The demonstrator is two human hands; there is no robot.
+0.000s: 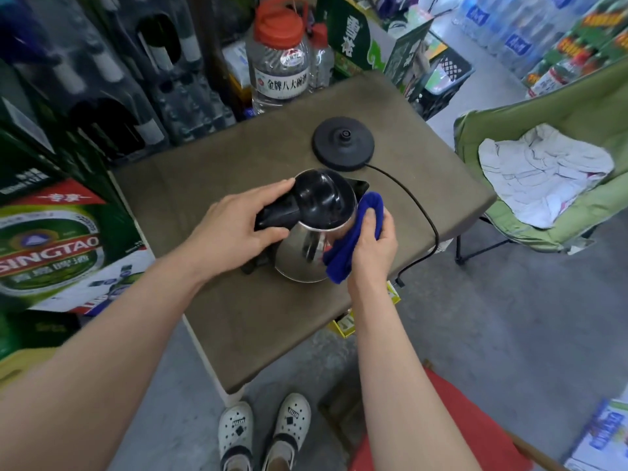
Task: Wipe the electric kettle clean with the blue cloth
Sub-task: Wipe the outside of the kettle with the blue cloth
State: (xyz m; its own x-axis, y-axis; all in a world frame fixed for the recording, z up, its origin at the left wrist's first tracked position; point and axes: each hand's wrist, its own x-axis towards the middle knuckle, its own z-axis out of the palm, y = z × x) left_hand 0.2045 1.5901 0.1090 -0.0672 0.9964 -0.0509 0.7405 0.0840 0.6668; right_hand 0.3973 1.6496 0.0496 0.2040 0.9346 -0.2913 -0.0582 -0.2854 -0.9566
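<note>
Steel electric kettle (307,248) w/ black lid shut, black handle to the left, stands on brown table (272,321). Blue cloth (344,253) bunched, dark blue, pressed vs kettle's right side.

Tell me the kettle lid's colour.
Glossy black. The kettle lid shows best in the head view, the only one.

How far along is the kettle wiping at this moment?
Done: the electric kettle is off its base, on the table. In hand: the left hand grips the handle while the right hand presses the blue cloth against the steel side. Left: the cloth touches only that side; how much is already wiped cannot be told.
</note>
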